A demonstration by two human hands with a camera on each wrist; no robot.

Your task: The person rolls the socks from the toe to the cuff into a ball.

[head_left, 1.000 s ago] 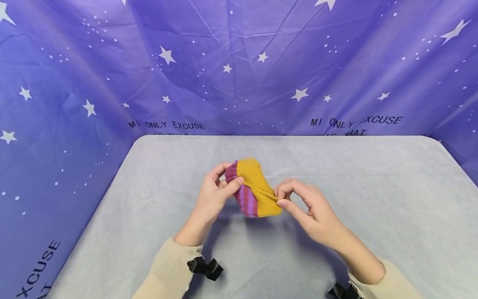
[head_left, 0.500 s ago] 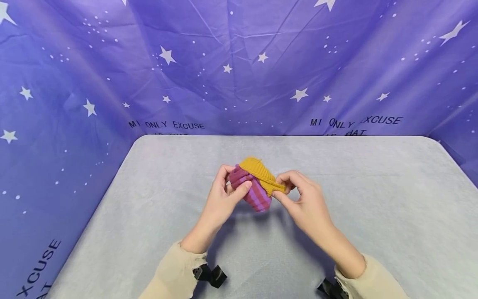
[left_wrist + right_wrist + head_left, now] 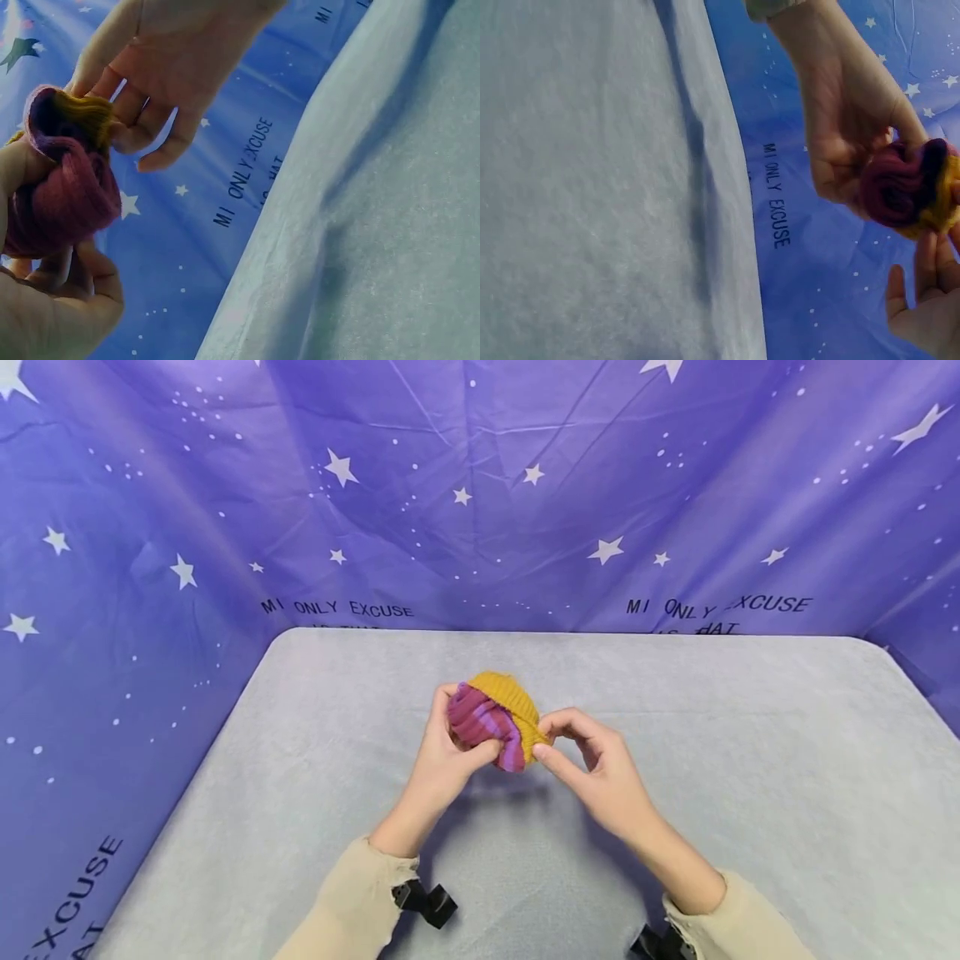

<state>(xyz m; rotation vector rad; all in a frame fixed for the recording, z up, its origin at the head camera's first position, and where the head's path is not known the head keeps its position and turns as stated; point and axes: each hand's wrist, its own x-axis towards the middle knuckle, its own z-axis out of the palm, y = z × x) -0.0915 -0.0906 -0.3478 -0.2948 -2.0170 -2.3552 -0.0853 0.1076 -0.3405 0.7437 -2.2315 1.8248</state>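
Observation:
A bundled pair of socks (image 3: pixel 480 717), striped maroon and purple with a mustard ribbed cuff (image 3: pixel 512 692), is held up over the middle of the table. My left hand (image 3: pixel 441 770) grips the striped part from the left, its thumb pressed on the near side. On the right, my right hand (image 3: pixel 609 775) pinches the mustard cuff between thumb and fingertips. The left wrist view shows the maroon roll (image 3: pixel 71 199) with mustard knit tucked at its opening. Coiled layers of the sock roll (image 3: pixel 900 187) face the camera in the right wrist view.
A pale grey cloth covers the table (image 3: pixel 750 760). Behind and to the left hangs a purple curtain (image 3: pixel 480 527) with white stars and black lettering. Black wrist mounts (image 3: pixel 426 903) sit at both beige sleeves (image 3: pixel 345 902).
The mustard cuff has been drawn round the striped part, and the bundle is more compact and rounder. My right hand has moved left, closer to the left hand.

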